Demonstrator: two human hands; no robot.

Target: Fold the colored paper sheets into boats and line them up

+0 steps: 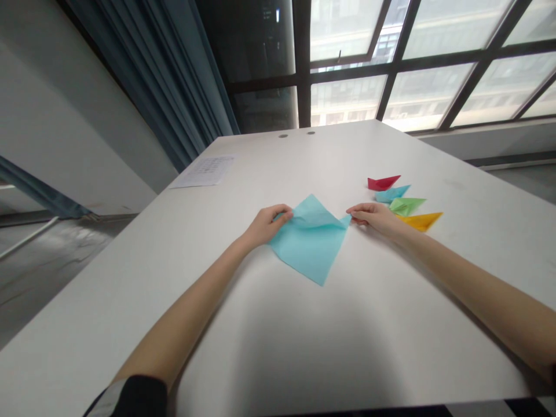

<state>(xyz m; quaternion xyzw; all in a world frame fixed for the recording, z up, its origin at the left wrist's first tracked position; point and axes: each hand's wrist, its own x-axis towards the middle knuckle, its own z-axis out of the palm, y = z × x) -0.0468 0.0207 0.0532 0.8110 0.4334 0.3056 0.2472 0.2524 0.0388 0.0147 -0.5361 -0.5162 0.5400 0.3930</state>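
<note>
A light blue sheet of paper (310, 246) lies in a diamond position on the white table, with a crease or raised fold across its upper part. At its left corner my left hand (270, 223) pinches the paper between thumb and fingers. My right hand (374, 218) grips the right corner, which is lifted and bent slightly. Just beyond my right hand stand folded paper boats: a red one (384, 183), a blue one (392, 194), a green one (407, 205) and a yellow one (421, 222), partly behind the hand.
The white table (278, 347) stretches toward windows at the back. A printed sheet (206, 171) lies near its left edge. Two round inserts are set in the far end. A blue curtain (160, 69) hangs at the back left.
</note>
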